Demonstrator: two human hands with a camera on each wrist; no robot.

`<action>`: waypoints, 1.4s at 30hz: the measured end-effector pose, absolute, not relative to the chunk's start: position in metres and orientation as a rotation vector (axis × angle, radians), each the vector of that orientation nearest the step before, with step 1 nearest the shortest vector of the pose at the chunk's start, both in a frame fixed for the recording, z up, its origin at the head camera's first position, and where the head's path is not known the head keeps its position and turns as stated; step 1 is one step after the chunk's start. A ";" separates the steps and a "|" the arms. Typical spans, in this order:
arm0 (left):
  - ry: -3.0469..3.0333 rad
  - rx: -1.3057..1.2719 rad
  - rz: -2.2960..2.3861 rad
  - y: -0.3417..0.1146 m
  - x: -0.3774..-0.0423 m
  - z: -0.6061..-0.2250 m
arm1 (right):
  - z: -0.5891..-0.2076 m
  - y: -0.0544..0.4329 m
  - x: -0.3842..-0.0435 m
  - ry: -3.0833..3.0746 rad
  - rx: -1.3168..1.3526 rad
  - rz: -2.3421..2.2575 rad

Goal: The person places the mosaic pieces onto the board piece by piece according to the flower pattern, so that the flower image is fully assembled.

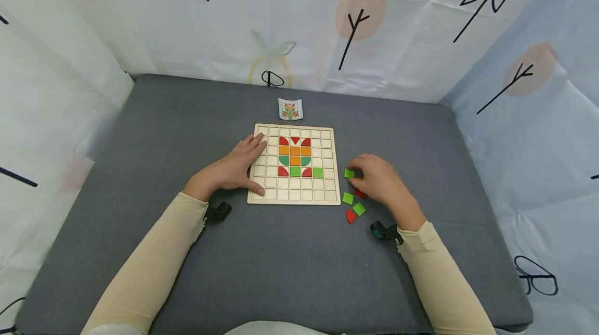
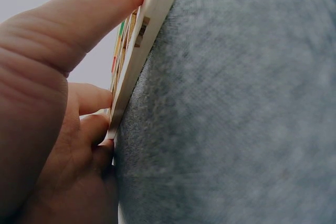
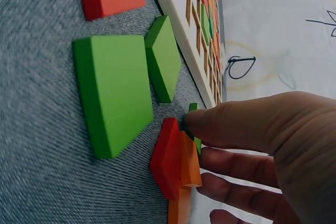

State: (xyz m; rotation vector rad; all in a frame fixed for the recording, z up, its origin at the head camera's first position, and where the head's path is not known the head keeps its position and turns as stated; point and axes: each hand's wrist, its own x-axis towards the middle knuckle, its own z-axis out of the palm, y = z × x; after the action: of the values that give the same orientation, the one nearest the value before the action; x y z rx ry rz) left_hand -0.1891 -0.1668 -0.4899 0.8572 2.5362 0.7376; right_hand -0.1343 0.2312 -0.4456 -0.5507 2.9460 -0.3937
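My left hand (image 1: 236,165) rests spread along the left edge of a wooden grid board (image 1: 294,197), thumb and fingertips touching its rim. Red, orange and green tiles form a pattern in the board's middle, with a green square tile (image 1: 317,172) at that pattern's lower right. Right of the board, my right hand (image 1: 378,178) pinches another green tile (image 3: 194,142) between thumb and fingers. Under and beside that hand lie a red tile (image 3: 167,158) and orange tiles (image 3: 190,161); the fingers partly hide them in the head view.
Nearer the board's lower right corner lie two green tiles (image 1: 348,198) and a red quarter-round tile (image 1: 351,216). Behind the board is a small pattern card (image 1: 290,109). Everything sits on a grey padded table (image 1: 299,272), with white printed cloth walls (image 1: 309,23) around.
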 end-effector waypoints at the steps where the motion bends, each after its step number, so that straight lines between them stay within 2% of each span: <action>1: 2.536 0.857 0.737 -0.167 -0.189 -0.489 | -0.446 0.231 -0.134 2.946 -0.545 -0.397; 20: 2.521 0.829 0.757 -0.166 -0.186 -0.488 | -0.444 0.227 -0.134 2.957 -0.505 -0.459; 42: 2.520 0.841 0.760 -0.166 -0.187 -0.486 | -0.414 0.175 -0.144 2.986 -0.765 -0.510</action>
State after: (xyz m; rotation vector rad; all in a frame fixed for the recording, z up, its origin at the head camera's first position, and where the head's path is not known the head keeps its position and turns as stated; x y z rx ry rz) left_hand -0.1872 -0.1664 -0.4863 0.8415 2.5201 0.7602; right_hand -0.1444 0.1748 -0.4142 -0.7650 2.9855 -0.5100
